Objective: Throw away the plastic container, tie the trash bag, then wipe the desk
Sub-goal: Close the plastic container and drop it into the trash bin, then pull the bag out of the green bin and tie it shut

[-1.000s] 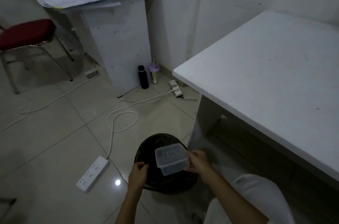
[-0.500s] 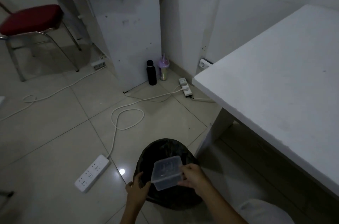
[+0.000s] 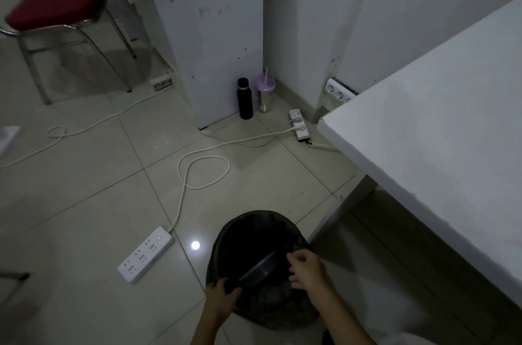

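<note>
Far left: a red chair stands on the tiled floor. A white power strip lies on the floor just left of the trash bin. The left hand grips the near left rim of the bin, fingers curled over the edge of the black trash bag lining it. The plastic container sits tilted in the bin mouth, low end towards the left hand, high end towards the right hand. The right hand hovers over the near right rim with fingers partly curled; contact with the container cannot be determined. A black bottle and a purple cup stand farther back by the wall. Far right: the white desk
</note>
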